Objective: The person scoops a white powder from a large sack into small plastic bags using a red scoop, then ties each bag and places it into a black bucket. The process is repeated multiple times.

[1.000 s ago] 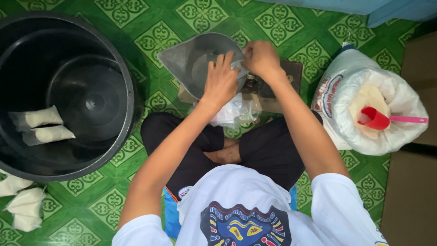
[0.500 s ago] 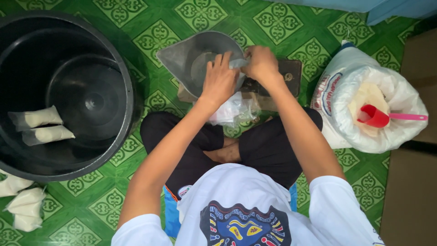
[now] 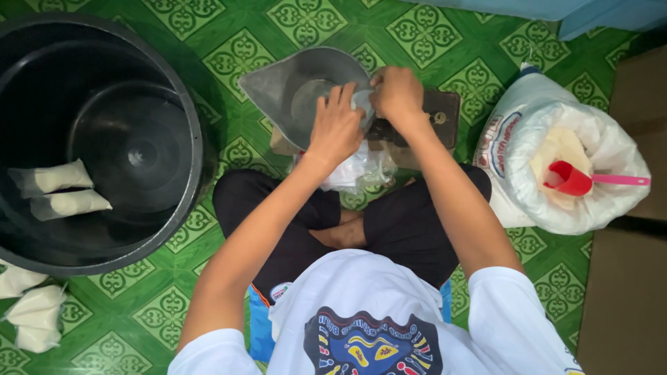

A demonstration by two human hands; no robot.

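I have both hands over the grey metal scale pan [image 3: 292, 90], upper middle of the frame. My left hand [image 3: 335, 128] lies with its fingers spread a little over a small clear plastic bag [image 3: 361, 104] at the pan's right edge; my right hand [image 3: 396, 94] is curled closed on the same bag from the other side. The pan sits on a dark scale base [image 3: 441, 118] on the green patterned floor [image 3: 208, 62].

What could go wrong, as I judge it: the thin bag could slip or tear between the two grips and spill, and leaning on the pan's edge could tip it off the base.

My hands hide most of the bag, so I cannot tell whether it is filled. More crumpled clear plastic [image 3: 358, 170] lies just below them. At right an open white sack [image 3: 577, 160] holds a red scoop [image 3: 570, 178]. In the black tub [image 3: 104, 139] at left lie two filled packets [image 3: 59, 191]; others at lower left are cut off.
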